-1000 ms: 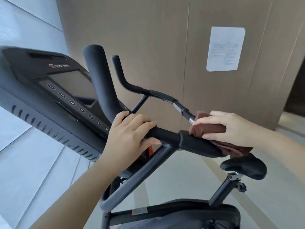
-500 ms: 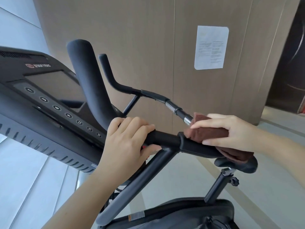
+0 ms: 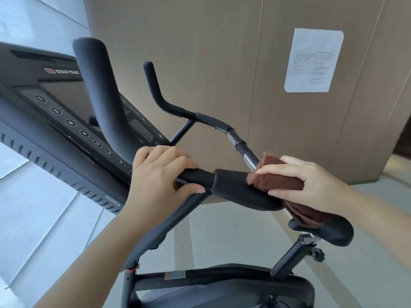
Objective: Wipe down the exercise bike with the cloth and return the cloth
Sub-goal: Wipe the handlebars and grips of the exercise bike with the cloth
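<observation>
A: What's nearest?

B: The exercise bike [image 3: 222, 283] frame at 6 o'clock, its saddle [image 3: 329, 230] at 4 o'clock.

A: And the hands?

B: The left hand [image 3: 160, 176], centre, has its grip curled tight round the black handlebar [image 3: 195, 174]. The right hand [image 3: 311, 183], at 3 o'clock, pinches the folded brown cloth [image 3: 278, 176] between fingers and thumb, pressing it onto the padded armrest [image 3: 235, 190]; a loose tail of the cloth hangs toward the saddle.

A: Beyond that?

B: The console [image 3: 55, 112] at 9 o'clock, and a paper sheet [image 3: 313, 61] on the wall panel at 1 o'clock.

Wall notice [image 3: 313, 61] text seemingly illegible
</observation>
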Demonstrator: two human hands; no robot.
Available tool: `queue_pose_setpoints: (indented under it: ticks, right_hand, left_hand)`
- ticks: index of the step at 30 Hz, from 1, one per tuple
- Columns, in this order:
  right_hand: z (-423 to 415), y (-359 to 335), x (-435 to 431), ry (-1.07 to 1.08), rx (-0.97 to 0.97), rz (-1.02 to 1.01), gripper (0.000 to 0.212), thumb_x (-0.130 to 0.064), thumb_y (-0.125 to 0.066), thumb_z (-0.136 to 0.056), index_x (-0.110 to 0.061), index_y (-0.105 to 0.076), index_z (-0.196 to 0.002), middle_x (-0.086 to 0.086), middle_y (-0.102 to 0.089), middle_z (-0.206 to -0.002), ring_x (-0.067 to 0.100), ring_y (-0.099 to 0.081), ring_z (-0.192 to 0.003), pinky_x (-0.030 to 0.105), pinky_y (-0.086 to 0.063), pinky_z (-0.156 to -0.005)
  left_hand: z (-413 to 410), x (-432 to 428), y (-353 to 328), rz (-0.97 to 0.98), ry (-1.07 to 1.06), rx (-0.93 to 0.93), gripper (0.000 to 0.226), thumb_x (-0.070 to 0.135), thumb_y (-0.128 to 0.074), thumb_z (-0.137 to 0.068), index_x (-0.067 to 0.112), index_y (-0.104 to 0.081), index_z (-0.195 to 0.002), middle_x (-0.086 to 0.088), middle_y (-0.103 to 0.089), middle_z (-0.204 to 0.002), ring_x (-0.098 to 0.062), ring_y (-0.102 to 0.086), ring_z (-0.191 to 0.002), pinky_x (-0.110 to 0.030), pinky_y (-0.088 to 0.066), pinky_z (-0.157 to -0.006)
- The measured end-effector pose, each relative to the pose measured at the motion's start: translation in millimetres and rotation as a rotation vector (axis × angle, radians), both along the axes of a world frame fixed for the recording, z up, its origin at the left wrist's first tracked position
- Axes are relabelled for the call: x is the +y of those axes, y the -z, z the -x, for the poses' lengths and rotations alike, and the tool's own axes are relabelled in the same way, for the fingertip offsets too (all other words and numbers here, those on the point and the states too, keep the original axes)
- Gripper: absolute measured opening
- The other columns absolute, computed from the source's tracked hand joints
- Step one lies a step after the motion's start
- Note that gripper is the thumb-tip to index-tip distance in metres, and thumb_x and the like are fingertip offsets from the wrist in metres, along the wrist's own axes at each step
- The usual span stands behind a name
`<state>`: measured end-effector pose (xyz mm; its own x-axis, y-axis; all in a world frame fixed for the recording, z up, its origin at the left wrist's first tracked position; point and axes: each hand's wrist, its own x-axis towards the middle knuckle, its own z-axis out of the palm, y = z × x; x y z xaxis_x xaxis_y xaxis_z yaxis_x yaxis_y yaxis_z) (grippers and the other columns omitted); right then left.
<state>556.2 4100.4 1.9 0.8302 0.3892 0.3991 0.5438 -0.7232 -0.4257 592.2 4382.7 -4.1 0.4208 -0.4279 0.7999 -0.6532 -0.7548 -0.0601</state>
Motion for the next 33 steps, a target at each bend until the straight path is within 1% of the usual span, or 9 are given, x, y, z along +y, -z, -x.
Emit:
queue_pose_setpoints:
  ticks: [3, 7, 10, 13, 16, 20, 23, 27, 33]
  right_hand:
    - [-13, -6, 14, -0.067, -0.05, 0.012, 0.038, -0.036, -0.065, -0.081, -0.061, -0.052, -0.107, -0.015, -0.051, -0.1, 0.003, -0.052, -0.096, 0.014, -0.039, -0.086]
    - [-28, -18, 48, -0.197, -0.147, 0.067, 0.038, -0.041, -0.062, -0.082, -0.057, -0.045, -0.113, -0.02, -0.04, -0.085, 0.001, -0.042, -0.079, 0.019, -0.033, -0.071]
    - [-24, -9, 22, -0.268, -0.138, 0.071, 0.041, -0.038, -0.061, -0.084, -0.061, -0.043, -0.113, -0.018, -0.043, -0.088, -0.001, -0.048, -0.083, 0.025, -0.043, -0.078]
    - [-16, 3, -11, -0.301, -0.078, 0.013, 0.036, -0.04, -0.06, -0.083, -0.06, -0.049, -0.111, -0.003, -0.053, -0.1, 0.016, -0.057, -0.092, 0.04, -0.05, -0.085]
    - [-19, 3, -1, -0.305, -0.144, -0.018, 0.035, -0.036, -0.062, -0.083, -0.055, -0.053, -0.111, -0.005, -0.049, -0.092, 0.012, -0.053, -0.082, 0.031, -0.048, -0.08]
    - [-25, -13, 40, -0.338, -0.305, 0.102, 0.032, -0.035, -0.064, -0.081, -0.037, -0.061, -0.113, -0.005, -0.039, -0.086, 0.003, -0.035, -0.073, 0.015, -0.031, -0.067]
    - [-21, -8, 30, -0.323, -0.271, 0.129, 0.034, -0.039, -0.061, -0.082, -0.045, -0.057, -0.115, -0.001, -0.044, -0.089, 0.006, -0.042, -0.073, 0.013, -0.036, -0.07]
    - [2, 7, 9, -0.159, -0.104, -0.053, 0.035, -0.042, -0.062, -0.079, -0.056, -0.054, -0.11, -0.005, -0.054, -0.1, 0.009, -0.055, -0.093, 0.022, -0.046, -0.082]
    - [12, 15, 94, 0.403, -0.338, -0.153, 0.039, -0.041, -0.059, -0.084, -0.032, -0.055, -0.122, 0.002, -0.046, -0.094, 0.018, -0.046, -0.078, 0.024, -0.036, -0.068]
  left_hand:
    - [6, -10, -5, 0.023, -0.049, 0.059, 0.039, 0.056, -0.057, -0.068, 0.02, -0.068, -0.075, 0.007, -0.068, -0.083, -0.015, -0.058, -0.081, -0.031, -0.024, -0.077]
    - [12, -17, -5, 0.01, -0.089, 0.108, 0.042, 0.056, -0.056, -0.066, 0.018, -0.068, -0.078, 0.007, -0.067, -0.087, -0.02, -0.06, -0.084, -0.03, -0.023, -0.076]
    - [14, -19, -4, 0.022, -0.107, 0.124, 0.053, 0.065, -0.049, -0.067, 0.017, -0.067, -0.08, 0.007, -0.066, -0.089, -0.013, -0.053, -0.09, -0.023, -0.02, -0.085]
    - [12, -20, -4, 0.035, -0.095, 0.128, 0.058, 0.069, -0.043, -0.072, 0.017, -0.067, -0.081, 0.007, -0.066, -0.09, -0.008, -0.048, -0.092, -0.021, -0.018, -0.087]
    - [12, -20, -4, 0.051, -0.097, 0.112, 0.062, 0.071, -0.04, -0.072, 0.016, -0.066, -0.08, 0.007, -0.066, -0.089, -0.008, -0.049, -0.091, -0.022, -0.019, -0.086]
    - [12, -19, -3, 0.063, -0.088, 0.109, 0.063, 0.072, -0.04, -0.071, 0.016, -0.067, -0.081, 0.006, -0.066, -0.091, -0.01, -0.05, -0.091, -0.024, -0.021, -0.085]
    - [13, -18, -2, 0.055, -0.086, 0.098, 0.059, 0.07, -0.045, -0.069, 0.017, -0.067, -0.082, 0.005, -0.067, -0.091, -0.011, -0.051, -0.09, -0.024, -0.021, -0.081]
    - [11, -16, -1, 0.072, -0.064, 0.084, 0.048, 0.061, -0.055, -0.066, 0.018, -0.067, -0.082, 0.006, -0.067, -0.089, -0.015, -0.054, -0.089, -0.022, -0.019, -0.081]
    - [12, -16, 0, 0.079, -0.075, 0.044, 0.038, 0.044, -0.071, -0.06, 0.013, -0.068, -0.082, 0.0, -0.069, -0.088, -0.026, -0.06, -0.089, -0.029, -0.021, -0.079]
